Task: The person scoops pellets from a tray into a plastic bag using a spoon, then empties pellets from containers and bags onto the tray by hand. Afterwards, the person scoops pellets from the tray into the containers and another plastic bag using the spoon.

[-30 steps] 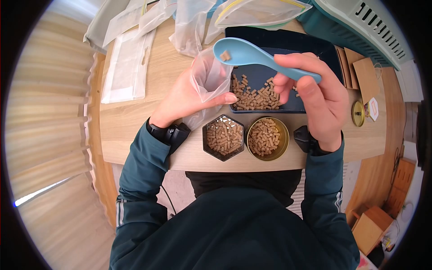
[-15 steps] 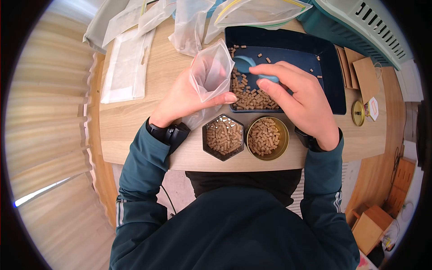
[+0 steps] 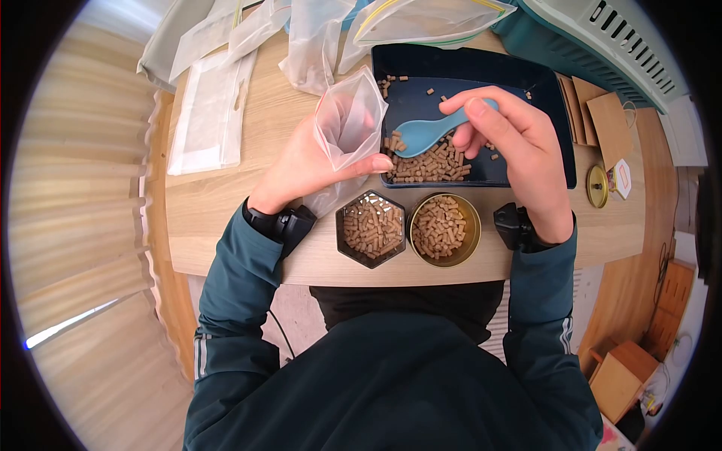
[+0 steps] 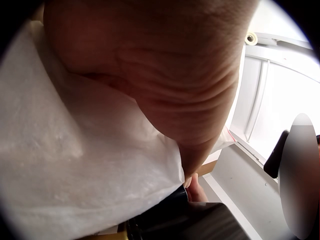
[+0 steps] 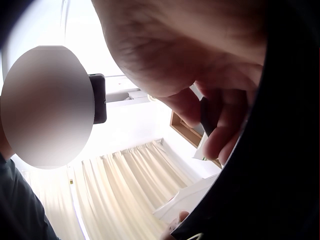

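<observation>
In the head view the left hand (image 3: 297, 167) grips a translucent plastic bag (image 3: 347, 128) by its side, thumb toward the tray, the bag's mouth facing up. The right hand (image 3: 526, 146) pinches the handle of a light blue spoon (image 3: 423, 137), whose bowl is over brown pellets (image 3: 432, 164) at the left of a dark blue tray (image 3: 481, 79). A few pellets lie at the spoon's tip. The left wrist view has the bag (image 4: 90, 165) below the left palm (image 4: 165, 75). In the right wrist view the right fingers (image 5: 225, 120) are curled around a dark, shaded handle.
A hexagonal dish (image 3: 371, 229) and a round gold tin (image 3: 445, 230), both holding pellets, stand at the table's front. Behind are more plastic bags (image 3: 310, 45) and a teal-and-grey crate (image 3: 587, 45). Paper bags (image 3: 602, 124) and a gold lid (image 3: 597, 186) are at the right.
The right hand raised the spoon from near the bag, dipped it at the tray's left side, and now has it over the front-left pellets. The left hand still grips the bag, its mouth wider than at first.
</observation>
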